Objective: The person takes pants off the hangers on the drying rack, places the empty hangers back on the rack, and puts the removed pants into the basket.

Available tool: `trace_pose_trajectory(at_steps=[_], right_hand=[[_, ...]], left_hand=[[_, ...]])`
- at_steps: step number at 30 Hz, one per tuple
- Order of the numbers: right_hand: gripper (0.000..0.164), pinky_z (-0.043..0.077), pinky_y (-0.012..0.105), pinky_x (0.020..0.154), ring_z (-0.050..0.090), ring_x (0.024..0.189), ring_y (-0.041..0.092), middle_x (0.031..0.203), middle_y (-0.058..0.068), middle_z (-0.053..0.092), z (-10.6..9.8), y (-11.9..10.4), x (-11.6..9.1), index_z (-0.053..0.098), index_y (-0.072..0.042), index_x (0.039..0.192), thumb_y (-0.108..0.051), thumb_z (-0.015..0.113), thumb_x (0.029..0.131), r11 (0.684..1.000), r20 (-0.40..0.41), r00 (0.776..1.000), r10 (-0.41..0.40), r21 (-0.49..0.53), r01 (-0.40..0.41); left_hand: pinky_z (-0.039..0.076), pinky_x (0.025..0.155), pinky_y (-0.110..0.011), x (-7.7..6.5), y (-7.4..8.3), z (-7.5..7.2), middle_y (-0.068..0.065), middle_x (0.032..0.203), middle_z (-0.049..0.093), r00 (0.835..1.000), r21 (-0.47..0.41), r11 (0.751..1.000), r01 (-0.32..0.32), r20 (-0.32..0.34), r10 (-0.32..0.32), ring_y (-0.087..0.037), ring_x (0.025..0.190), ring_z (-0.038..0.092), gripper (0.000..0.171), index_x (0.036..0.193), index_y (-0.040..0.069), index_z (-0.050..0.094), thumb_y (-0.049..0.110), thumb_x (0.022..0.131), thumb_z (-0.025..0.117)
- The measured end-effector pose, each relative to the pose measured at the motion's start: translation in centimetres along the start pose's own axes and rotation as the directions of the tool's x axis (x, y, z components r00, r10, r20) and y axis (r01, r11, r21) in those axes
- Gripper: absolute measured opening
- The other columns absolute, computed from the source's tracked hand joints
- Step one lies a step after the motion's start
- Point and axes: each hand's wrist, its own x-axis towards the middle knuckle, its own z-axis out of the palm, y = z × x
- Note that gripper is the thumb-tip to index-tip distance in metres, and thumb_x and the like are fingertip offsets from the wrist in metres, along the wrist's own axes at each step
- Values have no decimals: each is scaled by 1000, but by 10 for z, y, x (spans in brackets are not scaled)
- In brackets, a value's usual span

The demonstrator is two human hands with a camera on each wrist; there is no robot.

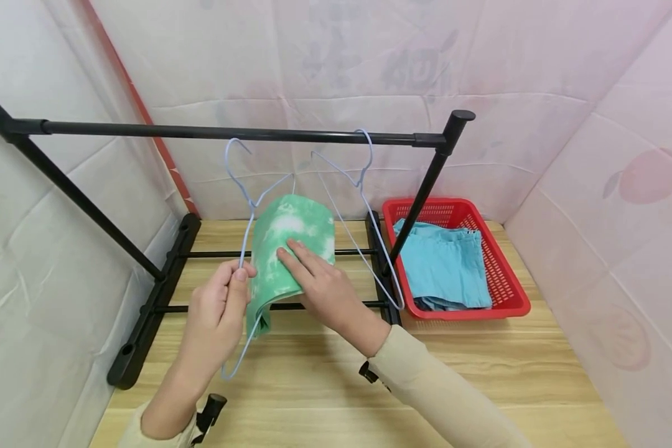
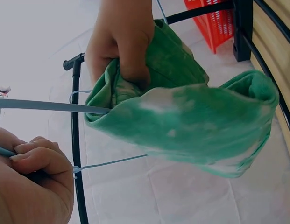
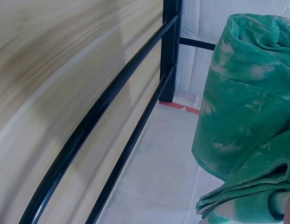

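My left hand (image 1: 215, 311) grips one side of a pale blue wire hanger (image 1: 251, 204) between thumb and curled fingers. A green and white tie-dye garment (image 1: 291, 224), folded over, lies across the hanger's lower part. In the left wrist view, a hanger wire (image 2: 51, 107) runs into the garment's fold. My right hand (image 1: 330, 292) pinches the garment: its fingers lie on top, and the thumb shows on the other side in the left wrist view. The hanger's hook overlaps the rail's lower edge in the head view; whether they touch, I cannot tell.
A black rack's rail (image 1: 173, 130) crosses above the hands. Another wire hanger (image 1: 383, 249) hangs from it on the right. A red basket (image 1: 506, 292) with folded blue garments (image 1: 445, 264) stands on the wooden table (image 1: 336, 398), beside the rack's right foot. White sheeting surrounds the table.
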Motion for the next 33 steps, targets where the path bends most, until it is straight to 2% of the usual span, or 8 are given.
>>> trace_pose_trajectory(at_steps=[5,12,18,26,30,32,33], right_hand=[[68,56,37,93,61,124,28,145,14,54,-1,2,1,49,-11,146,0,72,82,999,-18,1000,8,39,-8],[65,57,38,90,63,121,29,145,14,53,-3,4,2,48,-10,147,-2,69,86,992,-20,999,30,122,-27],[60,59,39,86,64,119,29,144,13,55,-3,5,5,49,-11,146,-8,69,89,983,-36,998,49,180,-41],[57,58,40,87,61,123,28,144,12,55,-3,5,8,50,-12,146,-9,67,91,970,-23,996,80,233,-73],[55,56,41,91,61,124,27,142,13,57,-3,6,11,51,-9,144,-5,62,91,948,-25,992,125,300,-112],[52,57,39,90,66,113,23,136,13,61,-5,7,12,52,-8,143,-3,58,91,920,-26,983,183,357,-162],[51,57,37,87,68,103,21,131,12,64,-5,7,13,52,-9,143,-3,56,92,904,-23,977,213,385,-188]], left_hand=[[30,38,-19,1,0,1,6,64,49,1000,6,1000,-5,13,5,-4,45,34,18,104,2,64,2,104,46],[31,38,-19,1,0,-1,3,62,51,999,42,998,39,11,-39,-4,44,36,19,104,2,65,6,105,45],[31,38,-18,1,-4,-2,5,61,49,1000,47,999,11,5,-11,-3,44,36,18,103,1,65,2,104,46],[31,38,-17,1,-5,-4,8,62,48,1000,67,998,-13,9,13,-2,45,36,18,102,3,65,2,104,47],[33,40,-17,0,-7,-6,9,62,47,999,92,996,-14,35,10,-2,46,38,18,102,4,65,5,105,47],[34,41,-17,-1,-7,-6,10,60,45,997,119,993,-14,73,5,-1,46,37,19,102,6,66,7,105,47],[35,42,-16,-2,-8,-6,11,60,44,996,132,991,-15,91,3,-1,47,38,19,102,6,66,8,105,47]])
